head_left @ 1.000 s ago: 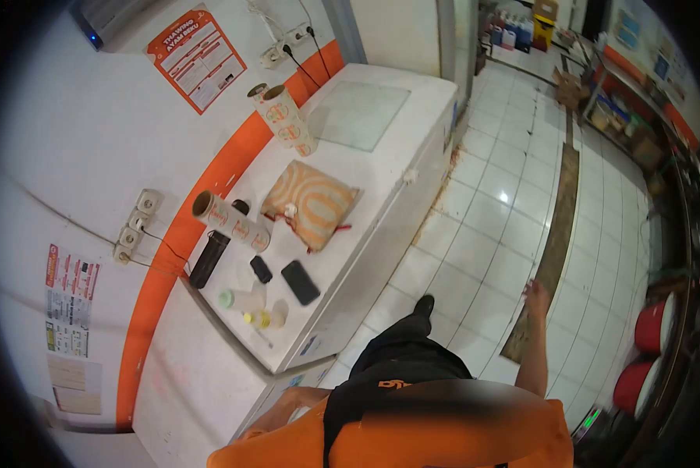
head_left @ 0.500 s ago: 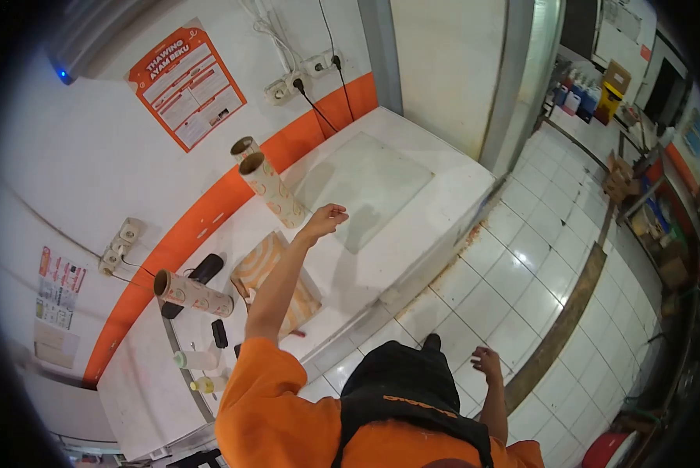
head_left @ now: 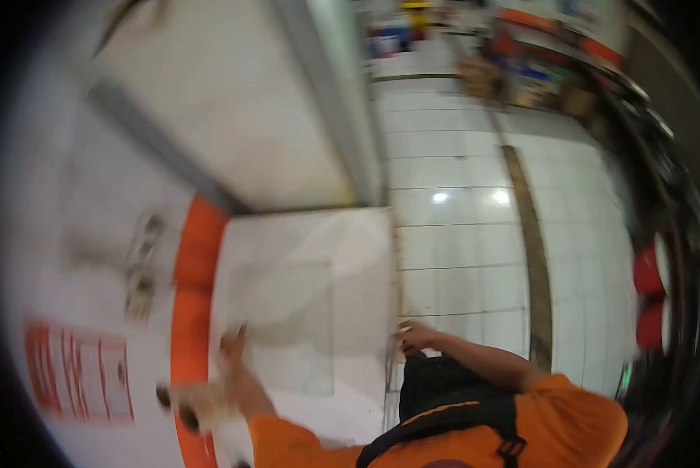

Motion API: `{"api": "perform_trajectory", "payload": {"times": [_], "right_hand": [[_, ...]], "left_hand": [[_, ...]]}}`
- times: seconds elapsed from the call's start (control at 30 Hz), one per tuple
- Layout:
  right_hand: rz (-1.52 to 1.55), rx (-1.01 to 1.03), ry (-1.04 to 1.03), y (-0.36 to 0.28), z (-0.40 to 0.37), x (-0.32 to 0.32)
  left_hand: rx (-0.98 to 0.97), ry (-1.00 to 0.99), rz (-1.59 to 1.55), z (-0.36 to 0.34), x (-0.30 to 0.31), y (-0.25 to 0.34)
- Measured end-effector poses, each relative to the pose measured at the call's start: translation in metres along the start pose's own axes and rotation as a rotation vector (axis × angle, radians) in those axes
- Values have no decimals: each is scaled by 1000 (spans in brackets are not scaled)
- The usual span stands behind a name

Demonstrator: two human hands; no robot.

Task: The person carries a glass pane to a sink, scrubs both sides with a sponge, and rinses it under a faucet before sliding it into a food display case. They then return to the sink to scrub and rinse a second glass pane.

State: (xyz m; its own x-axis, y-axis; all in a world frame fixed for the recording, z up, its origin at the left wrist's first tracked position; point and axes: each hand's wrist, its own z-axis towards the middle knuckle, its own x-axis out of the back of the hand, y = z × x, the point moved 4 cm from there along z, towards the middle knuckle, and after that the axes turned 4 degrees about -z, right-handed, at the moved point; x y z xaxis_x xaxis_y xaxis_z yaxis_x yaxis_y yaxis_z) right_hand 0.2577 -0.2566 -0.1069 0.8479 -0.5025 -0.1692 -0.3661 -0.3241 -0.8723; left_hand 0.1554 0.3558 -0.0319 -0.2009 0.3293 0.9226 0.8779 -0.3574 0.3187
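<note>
My left hand [head_left: 234, 343] is stretched over the white counter, near the left edge of a clear rectangular sheet [head_left: 295, 312] lying flat. A finger sticks out, and I see nothing held, though motion smears the hand. Beside my left forearm are two patterned cardboard tubes, the nearer tube [head_left: 190, 417] and another tube [head_left: 163, 395], both blurred. My right hand [head_left: 418, 337] hangs by the counter's right edge, in front of my dark apron. Its fingers are loosely bent and apart, with nothing visible in them.
The white counter [head_left: 357, 273] meets a wall with an orange band [head_left: 191, 327]. Power sockets [head_left: 141, 288] and a red-and-white poster [head_left: 81, 373] are on that wall. Right of the counter runs a tiled floor [head_left: 451, 249] with a brown strip [head_left: 531, 234]. Cardboard boxes [head_left: 481, 76] stand far back.
My view has swung right, so the counter now runs straight ahead. The bag, bottles and front tube have left the view. My right hand has come up to the counter's edge.
</note>
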Motion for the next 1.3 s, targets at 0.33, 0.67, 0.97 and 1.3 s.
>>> {"api": "perform_trajectory", "payload": {"times": [0.33,0.67,0.97,1.3], "right_hand": [[138,-410,424,-76,0,-47],[212,-298,699,-89,-11,-9],[302,-347,852,-90,-29,29],[-181,-385,1130,-74,-25,55]], "left_hand": [[97,63,422,30,-72,-2],[-39,-100,155,-174,-51,140],[-58,-187,116,-230,-76,166],[-194,-256,-117,-107,-178,69]]}}
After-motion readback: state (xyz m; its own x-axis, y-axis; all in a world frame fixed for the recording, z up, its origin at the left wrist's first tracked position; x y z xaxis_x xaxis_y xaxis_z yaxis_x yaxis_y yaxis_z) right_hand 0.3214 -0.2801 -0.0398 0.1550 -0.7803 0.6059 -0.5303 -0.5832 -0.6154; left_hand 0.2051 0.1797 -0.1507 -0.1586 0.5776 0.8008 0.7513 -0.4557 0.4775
